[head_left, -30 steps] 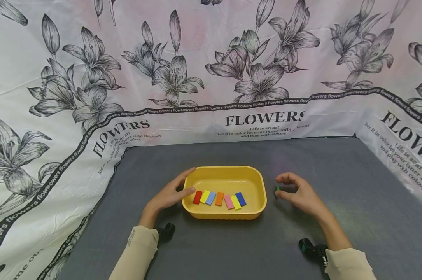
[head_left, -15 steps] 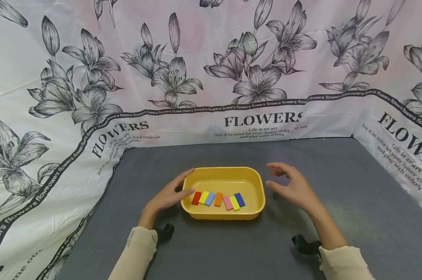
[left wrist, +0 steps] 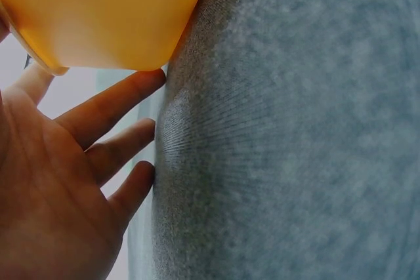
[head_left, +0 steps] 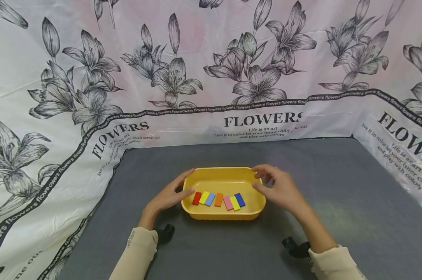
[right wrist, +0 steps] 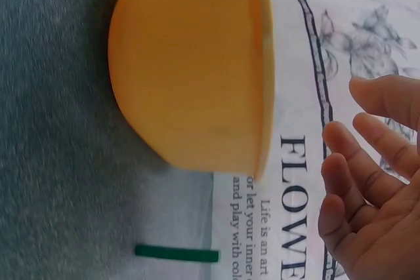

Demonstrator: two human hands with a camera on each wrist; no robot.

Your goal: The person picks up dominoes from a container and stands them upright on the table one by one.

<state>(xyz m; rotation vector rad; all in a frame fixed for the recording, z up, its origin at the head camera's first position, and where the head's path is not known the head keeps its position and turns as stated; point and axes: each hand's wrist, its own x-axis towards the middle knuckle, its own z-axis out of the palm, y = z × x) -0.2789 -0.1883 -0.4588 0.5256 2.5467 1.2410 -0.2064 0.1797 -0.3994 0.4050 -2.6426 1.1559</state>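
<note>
A yellow tray (head_left: pixel 225 216) sits on the grey table, with several flat coloured domino-like tiles (head_left: pixel 218 200) lying in a row on its floor. My left hand (head_left: pixel 168 194) rests at the tray's left end, thumb over the rim. In the left wrist view its other fingers (left wrist: pixel 125 145) are spread and fairly straight, their tips low by the tray and table. Over the tray's right rim hovers my right hand (head_left: pixel 279 188), fingers loosely bent and nothing between them. The right wrist view shows a thin green tile (right wrist: pixel 177 254) standing upright beside the tray; in the head view the hand hides it.
The grey table (head_left: pixel 211 252) is backed by a white cloth (head_left: pixel 182 128) printed with flowers and lettering, which rises along its far and side edges. Black straps (head_left: pixel 296 247) sit at both wrists.
My right hand has let go of the green tile, lifted, and moved left to the tray's right rim. My left hand and the tray stay where they were.
</note>
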